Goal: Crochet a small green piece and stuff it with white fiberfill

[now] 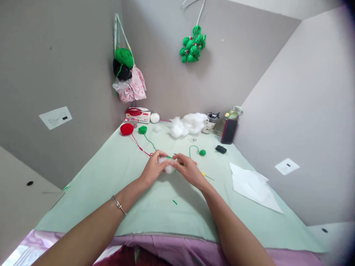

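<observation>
Near the middle of the table, a tuft of white stuffing (169,169) is pinched between both hands, with a bit of green yarn work (169,157) showing at its top. My left hand (154,167) wraps its fingers around the left side of the tuft. My right hand (187,168) closes on it from the right, thumb near the left thumb. The fingers partly hide what lies inside the stuffing. A red yarn strand and a green one run from the red ball (127,129) and green ball (142,129) toward my left hand.
A heap of stuffing (191,124) lies at the back, beside a cup (208,126), a bottle (220,125) and a leaning phone (229,131). A small green ball (202,152), a black case (221,149) and white paper (252,184) are on the right.
</observation>
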Demonstrator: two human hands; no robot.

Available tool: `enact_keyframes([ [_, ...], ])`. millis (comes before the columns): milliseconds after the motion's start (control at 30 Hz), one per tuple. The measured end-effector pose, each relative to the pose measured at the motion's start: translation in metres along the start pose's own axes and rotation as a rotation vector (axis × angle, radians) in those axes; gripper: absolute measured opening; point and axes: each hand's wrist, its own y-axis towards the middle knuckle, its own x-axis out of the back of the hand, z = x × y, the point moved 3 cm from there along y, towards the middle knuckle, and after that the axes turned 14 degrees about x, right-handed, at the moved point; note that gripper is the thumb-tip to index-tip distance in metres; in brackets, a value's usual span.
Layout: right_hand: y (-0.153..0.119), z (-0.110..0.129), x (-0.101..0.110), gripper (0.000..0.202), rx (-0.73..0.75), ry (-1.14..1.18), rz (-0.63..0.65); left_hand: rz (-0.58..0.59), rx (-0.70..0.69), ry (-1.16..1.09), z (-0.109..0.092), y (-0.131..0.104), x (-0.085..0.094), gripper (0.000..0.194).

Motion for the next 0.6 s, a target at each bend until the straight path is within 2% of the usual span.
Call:
enact_keyframes([
  [167, 0.006, -0.015, 0.008, 0.046, -0.058, 0.099, -0.099, 0.041, -0.017, -0.048, -0.004, 0.000, 0.000, 0.045],
  [333, 0.005, -0.012, -0.003, 0.049, -0.050, 0.239, -0.147, 0.065, -0.005, -0.032, -0.007, -0.003, -0.002, 0.043],
  [467, 0.005, -0.007, -0.006, 0.055, -0.054, 0.323, -0.159, -0.023, -0.026, -0.049, -0.009, -0.002, 0.004, 0.029],
  [600, 0.005, -0.005, 0.009, 0.065, -0.024, 0.313, -0.277, -0.140, -0.060, -0.086, -0.012, -0.002, 0.014, 0.024],
])
